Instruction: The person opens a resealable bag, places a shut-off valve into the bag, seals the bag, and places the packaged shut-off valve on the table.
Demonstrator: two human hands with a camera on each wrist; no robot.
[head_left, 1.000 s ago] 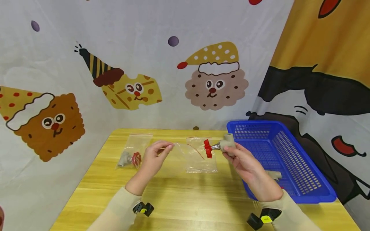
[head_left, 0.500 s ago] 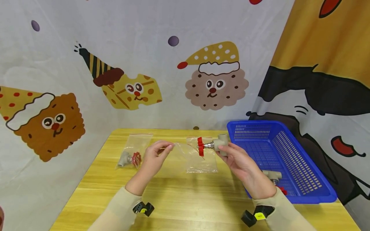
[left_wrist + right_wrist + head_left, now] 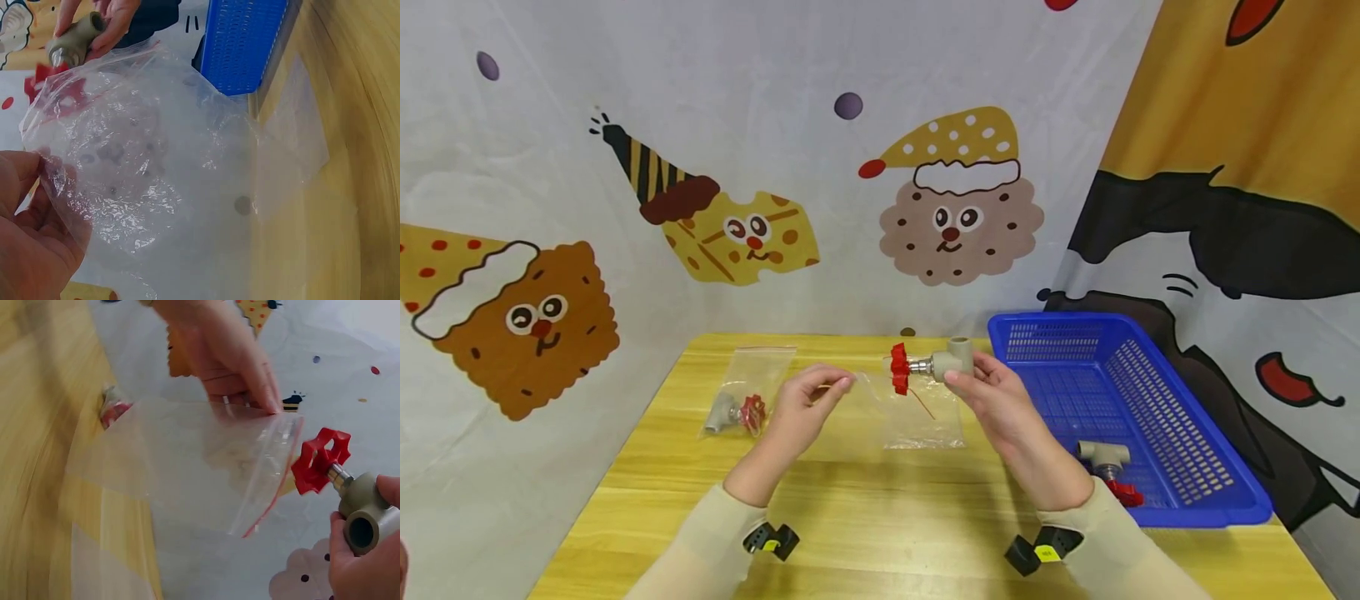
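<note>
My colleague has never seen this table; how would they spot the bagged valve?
On the wooden table, go left, away from the blue basket. Left of the left hand, a clear bag holds a grey valve with a red handle. It alone is bagged; a second valve is in the right hand, a third valve in the basket.

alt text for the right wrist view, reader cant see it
The left hand pinches a clear red-edged zip bag; the right hand holds a beige valve, its red handwheel facing the bag. Wooden tabletop at left, cartoon-print cloth behind.
</note>
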